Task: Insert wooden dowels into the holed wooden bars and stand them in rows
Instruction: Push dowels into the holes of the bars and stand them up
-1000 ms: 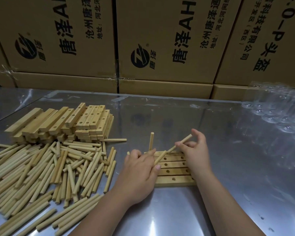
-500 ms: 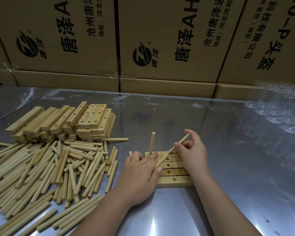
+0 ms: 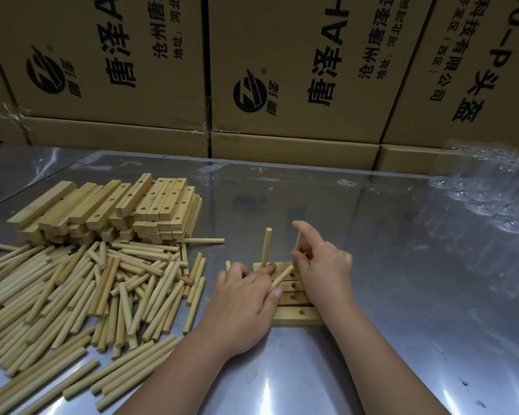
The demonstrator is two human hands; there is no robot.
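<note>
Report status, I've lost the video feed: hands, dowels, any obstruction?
Right hand pinches dowel, near upright, over holed bars. Left hand rests on bars, spare dowel at thumb. One standing dowel in far bar. Loose pile apart, left.

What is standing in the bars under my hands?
One dowel stands upright in the far bar. The right hand pinches a second dowel, nearly upright, at that bar. Nearer bars show empty holes; the left hand and the right cover the rest.
</note>
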